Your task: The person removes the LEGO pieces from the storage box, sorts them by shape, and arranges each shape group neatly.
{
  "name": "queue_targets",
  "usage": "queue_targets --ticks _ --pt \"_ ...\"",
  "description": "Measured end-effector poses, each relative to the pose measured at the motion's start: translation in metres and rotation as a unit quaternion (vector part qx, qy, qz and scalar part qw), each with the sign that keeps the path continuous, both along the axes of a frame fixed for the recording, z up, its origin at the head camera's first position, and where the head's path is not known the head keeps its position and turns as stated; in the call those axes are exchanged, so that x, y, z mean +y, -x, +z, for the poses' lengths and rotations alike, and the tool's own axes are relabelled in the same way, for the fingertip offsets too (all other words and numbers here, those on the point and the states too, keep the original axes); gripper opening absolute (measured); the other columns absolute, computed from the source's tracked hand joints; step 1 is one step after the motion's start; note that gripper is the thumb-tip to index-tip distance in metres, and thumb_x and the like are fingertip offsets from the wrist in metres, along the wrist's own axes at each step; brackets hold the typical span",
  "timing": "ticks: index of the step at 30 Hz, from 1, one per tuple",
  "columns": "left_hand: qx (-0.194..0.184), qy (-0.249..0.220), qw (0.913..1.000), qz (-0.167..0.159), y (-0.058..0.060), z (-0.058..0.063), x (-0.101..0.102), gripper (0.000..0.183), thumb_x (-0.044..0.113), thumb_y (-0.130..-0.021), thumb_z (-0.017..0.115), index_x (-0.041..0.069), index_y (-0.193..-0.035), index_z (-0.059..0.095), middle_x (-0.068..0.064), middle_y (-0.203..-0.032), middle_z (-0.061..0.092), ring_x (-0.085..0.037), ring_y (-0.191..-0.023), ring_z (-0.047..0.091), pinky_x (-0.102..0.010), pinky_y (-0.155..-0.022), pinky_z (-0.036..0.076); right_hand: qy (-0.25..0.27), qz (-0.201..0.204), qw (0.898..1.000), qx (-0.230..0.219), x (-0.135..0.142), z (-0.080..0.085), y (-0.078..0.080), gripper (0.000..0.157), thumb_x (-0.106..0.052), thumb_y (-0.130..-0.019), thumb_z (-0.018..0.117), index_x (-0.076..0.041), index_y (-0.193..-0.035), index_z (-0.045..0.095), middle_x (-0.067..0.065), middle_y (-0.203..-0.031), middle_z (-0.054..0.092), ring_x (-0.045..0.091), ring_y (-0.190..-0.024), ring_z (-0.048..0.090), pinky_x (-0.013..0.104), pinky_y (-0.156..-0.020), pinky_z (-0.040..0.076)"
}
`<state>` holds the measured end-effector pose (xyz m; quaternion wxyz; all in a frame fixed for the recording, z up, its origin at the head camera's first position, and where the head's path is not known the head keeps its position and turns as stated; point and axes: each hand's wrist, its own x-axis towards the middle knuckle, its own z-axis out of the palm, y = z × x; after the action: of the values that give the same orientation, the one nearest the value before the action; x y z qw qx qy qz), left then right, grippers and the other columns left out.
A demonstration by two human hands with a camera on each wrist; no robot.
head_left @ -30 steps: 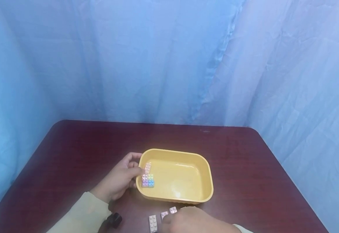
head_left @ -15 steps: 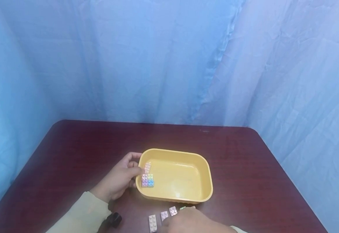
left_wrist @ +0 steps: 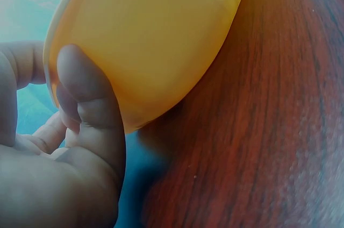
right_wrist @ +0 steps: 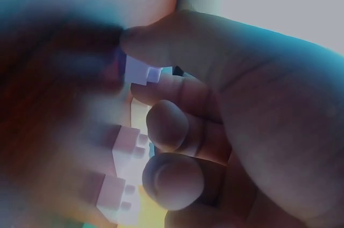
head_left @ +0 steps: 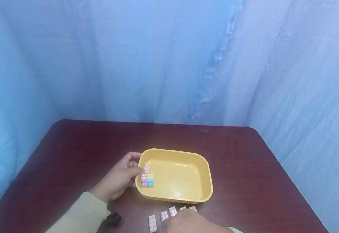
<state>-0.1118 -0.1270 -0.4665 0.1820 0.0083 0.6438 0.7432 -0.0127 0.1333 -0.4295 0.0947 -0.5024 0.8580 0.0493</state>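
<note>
My left hand (head_left: 119, 176) grips the left rim of a yellow plastic tub (head_left: 184, 174), thumb inside the wall and fingers outside. Against the tub's left end lie a pale pink brick (head_left: 147, 167) and a cluster of purple, yellow and blue building bricks (head_left: 147, 180). In front of the tub, my right hand (head_left: 189, 222) is low over the table. The right wrist view has its thumb and index finger pinching a small pale brick (right_wrist: 136, 70); the head view hides that brick behind the hand. Two pinkish bricks (right_wrist: 128, 150) stand beside the curled other fingers.
A row of loose bricks lies before the tub: a cream one (head_left: 152, 223), two pale pink ones (head_left: 164, 216), a green one (head_left: 182, 208) and another pink one (head_left: 193, 208). A black object (head_left: 115, 220) is at the left wrist. Blue curtains (head_left: 169, 64) hang behind the table (head_left: 99, 139).
My right hand has shifted slightly left and down, uncovering the green brick and a pink brick beside it. The left hand and the tub have hardly moved.
</note>
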Motion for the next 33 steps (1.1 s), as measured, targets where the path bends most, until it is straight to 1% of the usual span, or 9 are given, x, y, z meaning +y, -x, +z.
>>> queue_targets --ticks 3,6,12,19,28,30,33 --pt "0.002 -0.001 1.0000 -0.004 0.0000 -0.0011 -0.0005 0.066 0.001 -0.096 0.071 0.009 -0.156 0.045 -0.011 -0.101 0.062 -0.021 -0.076 0.066 -0.029 -0.061 0.062 0.002 0.003 1.000 0.002 0.0000 -0.0003 0.0003 0.005 -0.045 -0.090 0.079 -0.042 -0.095 0.078 -0.033 -0.079 0.060 -0.015 -0.056 0.032 0.011 -0.045 0.031" --pt "0.003 -0.001 1.0000 -0.004 0.0002 -0.0018 -0.0007 0.066 0.001 -0.096 0.071 0.009 -0.156 0.045 -0.011 -0.101 0.062 -0.020 -0.076 0.066 -0.029 -0.061 0.062 0.014 -0.006 1.000 -0.004 0.0004 -0.0002 -0.0001 0.004 -0.045 -0.090 0.080 -0.043 -0.093 0.079 -0.033 -0.079 0.062 -0.016 -0.056 0.032 0.010 -0.046 0.032" --pt "0.004 -0.002 1.0000 -0.006 0.0003 -0.0024 -0.0006 0.066 0.001 -0.096 0.071 0.009 -0.157 0.045 -0.011 -0.101 0.062 -0.020 -0.076 0.066 -0.029 -0.061 0.063 0.010 -0.015 1.000 -0.009 0.0005 -0.0001 -0.0003 0.005 -0.045 -0.091 0.080 -0.044 -0.096 0.080 -0.035 -0.081 0.062 -0.017 -0.057 0.032 0.009 -0.047 0.033" --pt "0.007 -0.001 1.0000 -0.006 -0.0001 -0.0017 -0.0006 0.067 0.001 -0.095 0.069 0.008 -0.157 0.044 -0.011 -0.101 0.062 -0.020 -0.076 0.065 -0.029 -0.062 0.063 0.030 -0.057 0.997 -0.047 0.0003 -0.0002 -0.0033 0.006 -0.047 -0.093 0.079 -0.046 -0.097 0.082 -0.036 -0.079 0.061 -0.020 -0.058 0.034 0.006 -0.051 0.036" --pt "0.004 0.000 1.0000 -0.009 -0.0003 -0.0005 -0.0011 0.067 0.001 -0.096 0.070 0.008 -0.158 0.043 -0.011 -0.102 0.062 -0.020 -0.076 0.065 -0.029 -0.062 0.064 0.033 -0.033 0.999 -0.015 0.0021 -0.0018 -0.0030 0.002 -0.045 -0.091 0.080 -0.043 -0.090 0.079 -0.032 -0.069 0.052 -0.018 -0.053 0.029 0.006 -0.049 0.033" --pt "0.004 0.001 0.9999 -0.010 -0.0003 -0.0005 -0.0013 0.068 0.001 -0.096 0.070 0.008 -0.158 0.043 -0.011 -0.102 0.063 -0.020 -0.077 0.066 -0.030 -0.063 0.064 0.032 -0.032 0.999 -0.013 0.0026 -0.0028 -0.0028 0.003 -0.044 -0.090 0.080 -0.042 -0.088 0.078 -0.032 -0.070 0.053 -0.018 -0.053 0.028 0.006 -0.049 0.033" --pt "0.004 0.000 0.9999 -0.011 -0.0002 -0.0005 -0.0016 0.068 0.002 -0.096 0.070 0.008 -0.158 0.043 -0.011 -0.102 0.063 -0.020 -0.077 0.066 -0.030 -0.063 0.064 0.029 -0.030 0.999 -0.011 0.0028 -0.0032 -0.0019 0.003 -0.043 -0.089 0.081 -0.043 -0.088 0.078 -0.033 -0.073 0.057 -0.019 -0.054 0.029 0.006 -0.049 0.033"
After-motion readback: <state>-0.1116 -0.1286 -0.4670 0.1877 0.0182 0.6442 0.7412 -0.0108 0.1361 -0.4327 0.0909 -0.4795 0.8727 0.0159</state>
